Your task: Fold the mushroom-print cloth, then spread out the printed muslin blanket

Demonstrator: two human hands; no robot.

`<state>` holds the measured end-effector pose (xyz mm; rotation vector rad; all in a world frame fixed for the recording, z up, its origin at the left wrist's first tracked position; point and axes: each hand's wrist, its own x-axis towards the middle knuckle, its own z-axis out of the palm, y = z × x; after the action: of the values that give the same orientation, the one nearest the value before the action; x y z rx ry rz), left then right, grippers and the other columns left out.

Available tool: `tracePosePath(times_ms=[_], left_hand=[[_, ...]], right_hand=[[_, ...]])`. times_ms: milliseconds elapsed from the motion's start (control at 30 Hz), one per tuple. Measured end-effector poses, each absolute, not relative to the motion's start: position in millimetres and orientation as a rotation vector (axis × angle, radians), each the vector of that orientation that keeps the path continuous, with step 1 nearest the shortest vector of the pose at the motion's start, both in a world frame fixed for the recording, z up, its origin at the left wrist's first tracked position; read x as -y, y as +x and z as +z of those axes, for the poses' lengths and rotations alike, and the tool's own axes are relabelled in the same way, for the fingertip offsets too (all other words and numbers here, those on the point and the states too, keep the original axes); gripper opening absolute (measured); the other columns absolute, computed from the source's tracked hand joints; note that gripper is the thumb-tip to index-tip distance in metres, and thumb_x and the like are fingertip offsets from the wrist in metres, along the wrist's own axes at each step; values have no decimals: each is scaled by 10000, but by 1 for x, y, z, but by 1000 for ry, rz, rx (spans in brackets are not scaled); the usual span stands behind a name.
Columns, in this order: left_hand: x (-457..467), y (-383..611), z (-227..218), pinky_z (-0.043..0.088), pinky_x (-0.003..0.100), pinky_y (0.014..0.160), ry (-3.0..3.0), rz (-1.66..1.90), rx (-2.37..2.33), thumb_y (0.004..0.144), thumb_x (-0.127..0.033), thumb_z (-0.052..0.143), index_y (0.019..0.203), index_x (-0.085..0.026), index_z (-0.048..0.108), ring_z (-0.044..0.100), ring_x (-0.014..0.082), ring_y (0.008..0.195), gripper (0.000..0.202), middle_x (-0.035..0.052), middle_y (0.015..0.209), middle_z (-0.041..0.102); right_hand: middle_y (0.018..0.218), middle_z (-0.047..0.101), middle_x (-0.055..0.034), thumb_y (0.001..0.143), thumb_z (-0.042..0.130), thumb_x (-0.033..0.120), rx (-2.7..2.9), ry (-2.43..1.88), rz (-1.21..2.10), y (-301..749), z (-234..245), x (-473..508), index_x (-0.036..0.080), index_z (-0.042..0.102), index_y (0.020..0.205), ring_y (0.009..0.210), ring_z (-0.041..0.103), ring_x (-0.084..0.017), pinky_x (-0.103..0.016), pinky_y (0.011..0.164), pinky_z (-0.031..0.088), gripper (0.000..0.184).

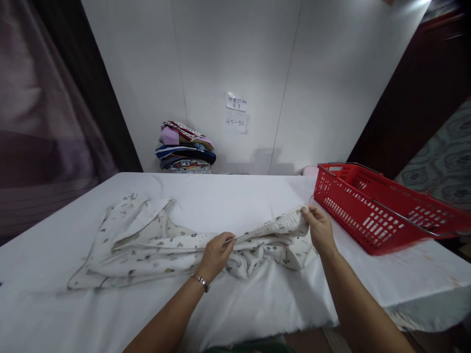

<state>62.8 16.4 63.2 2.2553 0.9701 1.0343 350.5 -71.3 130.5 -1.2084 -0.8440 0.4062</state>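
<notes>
A white garment with small dark prints (147, 240) lies crumpled across the white-covered table (228, 196). My left hand (218, 254), a bracelet on its wrist, pinches the garment's edge near the middle. My right hand (319, 226) grips the same edge at its right end, close to the red basket. The fabric edge is stretched and lifted slightly between both hands.
A red plastic basket (371, 211) with metal handles sits at the table's right. A stack of folded clothes (186, 147) rests against the white wall at the back. Paper notes (236, 113) are stuck on the wall. A dark curtain hangs at left.
</notes>
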Motion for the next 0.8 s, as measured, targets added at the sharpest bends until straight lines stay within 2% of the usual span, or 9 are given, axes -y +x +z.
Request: tracePosePath(times_ms=[167,300,467,667,800], left_hand=[[-13,60,62,506,293,799,2310,1051,-910,847,-292,482,1107,-220,573,622,153,898,284,32,986,668],[-17,57,63,500,316,826,2348,1058,-917,842,-292,500,1062,-218,599,607,162,933,253,36,1010,663],[-20,51,66,498,302,759,2414,925,-905,850,-285,490,930,-232,638,604,154,838,177,13,878,665],[-22,44,53,480,347,875,2428,1109,-904,845,-253,497,1070,-202,564,584,169,978,240,51,1042,642],[-21,39,51,464,354,902,2443,1277,-919,852,-211,465,919,-192,559,560,169,1029,117,63,1072,620]], right_hand=[[673,582,29,665,704,444,818,-1186,379,357,136,64,195,614,775,608,491,-107,-231,570,381,287],[678,586,31,678,691,450,836,-1199,355,361,138,64,200,614,787,599,493,-108,-235,571,376,284],[697,591,30,675,708,412,824,-1166,375,369,133,66,198,623,790,615,502,-104,-230,591,381,258],[689,572,34,669,721,388,777,-1146,388,379,128,67,186,636,794,609,485,-91,-221,594,374,252],[676,568,29,657,726,400,767,-1160,388,381,128,67,177,630,775,592,479,-95,-226,575,369,270]])
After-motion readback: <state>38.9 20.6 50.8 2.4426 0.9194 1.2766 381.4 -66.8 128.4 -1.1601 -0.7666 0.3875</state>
